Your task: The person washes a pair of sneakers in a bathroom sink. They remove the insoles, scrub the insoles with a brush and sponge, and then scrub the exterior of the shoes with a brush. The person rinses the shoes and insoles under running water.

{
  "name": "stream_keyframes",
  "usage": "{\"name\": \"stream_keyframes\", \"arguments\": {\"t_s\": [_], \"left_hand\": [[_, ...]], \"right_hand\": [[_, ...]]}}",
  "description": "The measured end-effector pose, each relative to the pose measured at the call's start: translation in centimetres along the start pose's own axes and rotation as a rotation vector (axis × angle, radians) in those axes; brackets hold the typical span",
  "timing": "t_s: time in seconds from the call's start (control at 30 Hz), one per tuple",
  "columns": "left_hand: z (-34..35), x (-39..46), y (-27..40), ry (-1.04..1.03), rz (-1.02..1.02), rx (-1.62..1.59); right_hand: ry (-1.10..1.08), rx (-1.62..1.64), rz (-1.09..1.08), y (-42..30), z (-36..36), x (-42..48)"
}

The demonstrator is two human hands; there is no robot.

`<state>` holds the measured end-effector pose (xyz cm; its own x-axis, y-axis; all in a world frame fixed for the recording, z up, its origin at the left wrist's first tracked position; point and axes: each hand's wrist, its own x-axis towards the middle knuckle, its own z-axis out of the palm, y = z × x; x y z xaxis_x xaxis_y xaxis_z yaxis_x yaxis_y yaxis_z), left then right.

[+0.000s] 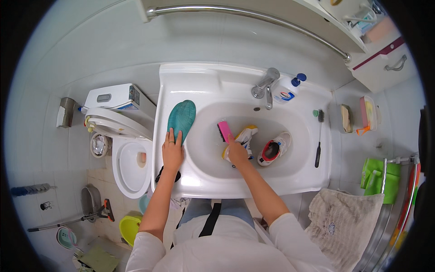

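My left hand [173, 154] lies with its fingers on a teal shoe insole [182, 117] on the left ledge of the white washbasin [200, 185]. In my right hand [237, 151] is a pink scrubbing brush [225, 131] with dark bristles, over the left side of the bowl. Partly hidden beneath that hand, a white and yellow shoe [247, 136] lies on its side in the basin. To its right sits another white shoe [274, 149] with a red-lined opening. A black item [177, 176] lies by my left wrist, partly covered.
Behind the bowl stand a chrome faucet [265, 85] and a pump bottle [286, 90]. A thin black-handled brush [318, 142] rests on the right ledge. The toilet [131, 173] is left of the basin, and a towel [343, 224] hangs at the lower right.
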<state>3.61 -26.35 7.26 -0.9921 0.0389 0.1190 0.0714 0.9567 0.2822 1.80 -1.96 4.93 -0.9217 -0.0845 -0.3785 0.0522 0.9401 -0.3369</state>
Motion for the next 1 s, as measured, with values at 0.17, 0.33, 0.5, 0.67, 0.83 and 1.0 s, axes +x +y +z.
{"name": "stream_keyframes", "arguments": {"t_s": [0.17, 0.33, 0.5, 0.67, 0.83, 1.0], "left_hand": [[0.9, -0.6, -0.8, 0.096, 0.018, -0.018], [1.1, 0.0, 0.0, 0.149, -0.042, -0.068], [1.2, -1.2, -0.5, 0.123, -0.092, -0.009], [1.6, -0.3, 1.0, 0.013, -0.093, -0.011], [2.4, -1.6, -0.5, 0.002, -0.162, -0.034], [1.9, -0.9, 0.5, 0.058, -0.144, -0.071]], "right_hand": [[0.217, 0.063, 0.046, -2.3, -1.3, -3.5], [0.154, 0.11, 0.032, -2.5, -2.5, -4.2], [0.103, -0.057, -0.366, -12.0, -1.9, -3.3], [0.29, -0.099, -0.427, -11.3, -2.6, 7.6], [0.078, -0.126, -0.488, -12.8, 0.8, 1.5], [0.299, -0.19, -0.445, -12.6, -2.0, 8.8]]}}
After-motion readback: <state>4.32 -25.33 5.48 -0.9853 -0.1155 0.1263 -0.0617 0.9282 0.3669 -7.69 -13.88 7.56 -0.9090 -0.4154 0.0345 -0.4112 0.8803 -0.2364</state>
